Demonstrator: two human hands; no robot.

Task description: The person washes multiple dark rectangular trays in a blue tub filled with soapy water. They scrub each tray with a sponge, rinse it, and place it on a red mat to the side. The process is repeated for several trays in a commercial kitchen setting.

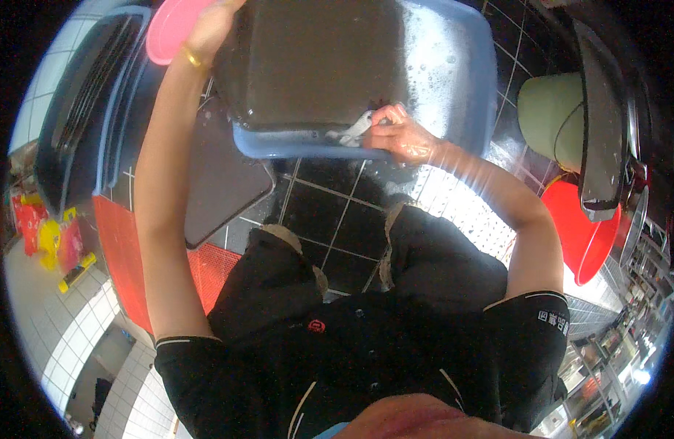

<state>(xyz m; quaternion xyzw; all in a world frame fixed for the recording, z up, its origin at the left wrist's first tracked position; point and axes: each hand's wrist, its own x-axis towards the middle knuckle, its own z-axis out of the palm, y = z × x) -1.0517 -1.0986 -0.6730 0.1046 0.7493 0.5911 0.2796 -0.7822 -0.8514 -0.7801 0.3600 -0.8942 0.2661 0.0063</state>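
Observation:
A large dark brown tray rests tilted in a blue plastic tub of soapy water. My right hand, wet and seemingly in a clear plastic glove, grips a whitish cloth against the tray's near edge, just above the tub's rim. At the tray's upper left edge is my left hand, with a gold-coloured band on the wrist. The top of the picture cuts off its fingers, so their hold is hidden. A pink plastic basin or lid shows just behind that hand.
Another brown tray lies left of my knees, beside a red plastic crate. Further left, several dark trays stand by a blue frame. On the right are a pale green bucket, a red bucket and an upright dark tray.

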